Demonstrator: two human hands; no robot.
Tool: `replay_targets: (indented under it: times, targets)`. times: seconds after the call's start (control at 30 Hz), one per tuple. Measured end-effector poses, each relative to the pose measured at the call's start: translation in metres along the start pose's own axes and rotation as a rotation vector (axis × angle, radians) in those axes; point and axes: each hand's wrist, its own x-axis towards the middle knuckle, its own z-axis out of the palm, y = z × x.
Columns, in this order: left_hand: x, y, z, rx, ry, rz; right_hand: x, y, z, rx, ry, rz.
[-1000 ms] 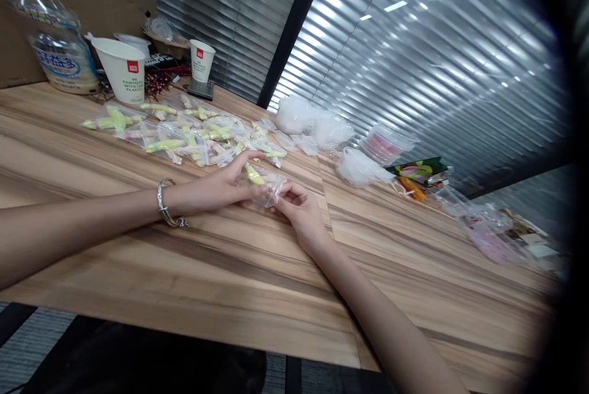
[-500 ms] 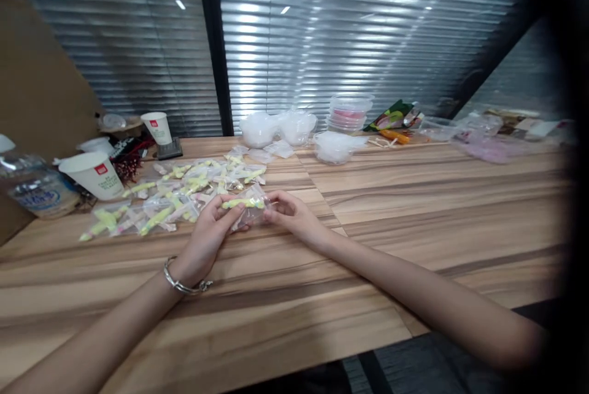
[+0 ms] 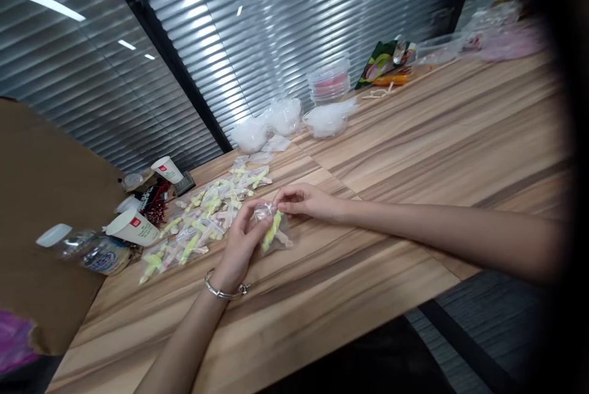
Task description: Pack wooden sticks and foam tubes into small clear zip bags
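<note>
A small clear plastic bag with a yellow-green piece inside rests just above the wooden table, gripped from both sides. My left hand, with a silver bracelet on its wrist, pinches the bag's left side. My right hand pinches its upper edge with closed fingers. A spread of several similar filled bags lies on the table just beyond and left of my hands.
Two white paper cups and a plastic bottle stand at the left by a cardboard sheet. Clear bag piles, stacked lidded containers and a colourful packet sit along the far edge by the blinds.
The camera view has swung and tilted, so the table now slants. Both hands still grip the small bag; the bag has turned from lying level to hanging more upright.
</note>
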Motion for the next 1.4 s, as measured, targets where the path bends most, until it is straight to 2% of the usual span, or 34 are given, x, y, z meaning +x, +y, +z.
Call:
replay_targets:
  times: [0.2,0.73,0.97,1.13,1.3,1.4]
  targets:
    - [0.003,-0.006,-0.01,0.053,-0.14,-0.012,0.001,0.001,0.0,0.005,-0.013,-0.056]
    - [0.005,-0.007,-0.015,0.095,-0.177,-0.109,-0.001,-0.006,0.003,-0.027,0.018,-0.055]
    - [0.004,0.001,-0.015,0.251,-0.273,-0.041,-0.001,-0.006,0.005,-0.015,0.036,-0.035]
    - [0.004,0.005,-0.014,0.298,-0.311,-0.042,-0.003,-0.007,0.007,0.007,0.051,-0.031]
    - [0.006,0.003,-0.016,0.277,-0.341,-0.027,-0.003,-0.01,0.009,0.044,0.041,-0.006]
    - [0.006,-0.003,-0.019,0.198,-0.343,-0.018,-0.004,-0.012,0.009,0.072,0.088,0.023]
